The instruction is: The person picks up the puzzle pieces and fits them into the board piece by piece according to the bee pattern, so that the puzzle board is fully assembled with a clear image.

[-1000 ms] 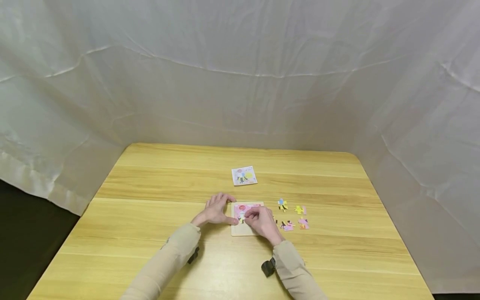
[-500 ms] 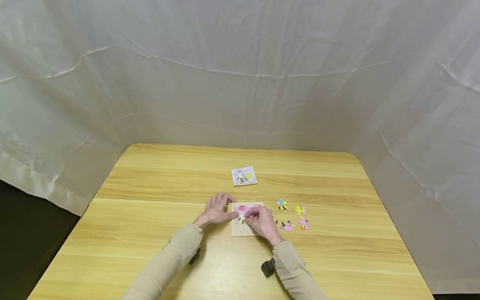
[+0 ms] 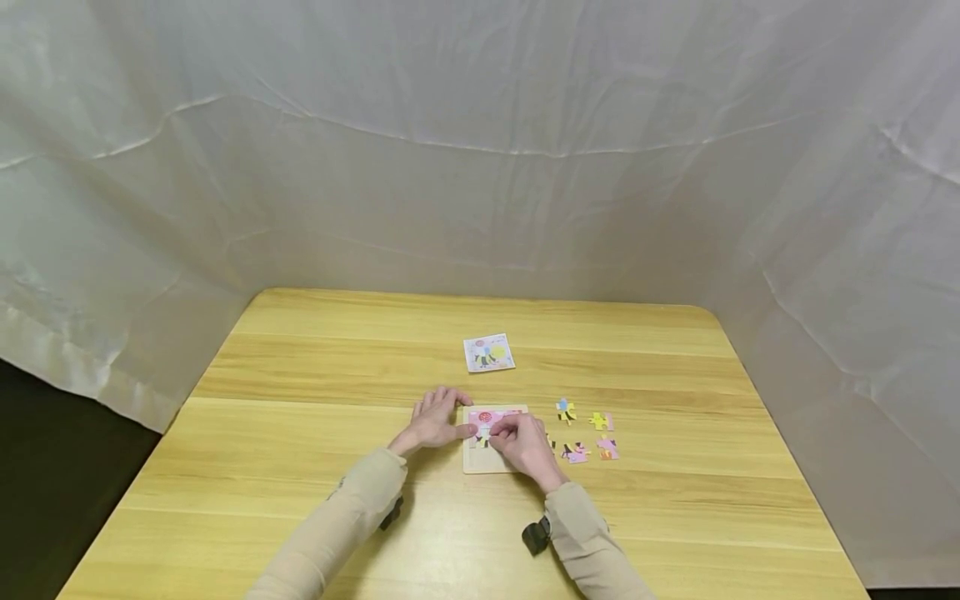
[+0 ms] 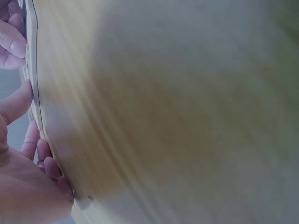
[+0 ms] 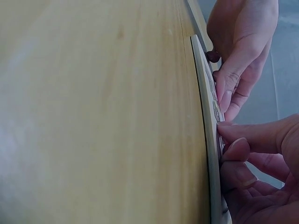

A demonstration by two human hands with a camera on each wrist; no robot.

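Over the puzzle board point(image 3: 487, 458), your right hand point(image 3: 525, 446) pinches a piece point(image 3: 484, 433), left hand point(image 3: 435, 421) flat beside (loose pieces point(image 3: 592, 437) right, card point(image 3: 488, 352) behind).

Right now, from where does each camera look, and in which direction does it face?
Head: sits high, faces forward and down at the table; both sleeves, left hand and right hand show at the puzzle board.
Left wrist: low on the tabletop, looks along it; the left hand's fingers show.
Right wrist: low, looks along the board's edge; both hands' fingers show.
All three views share the board.
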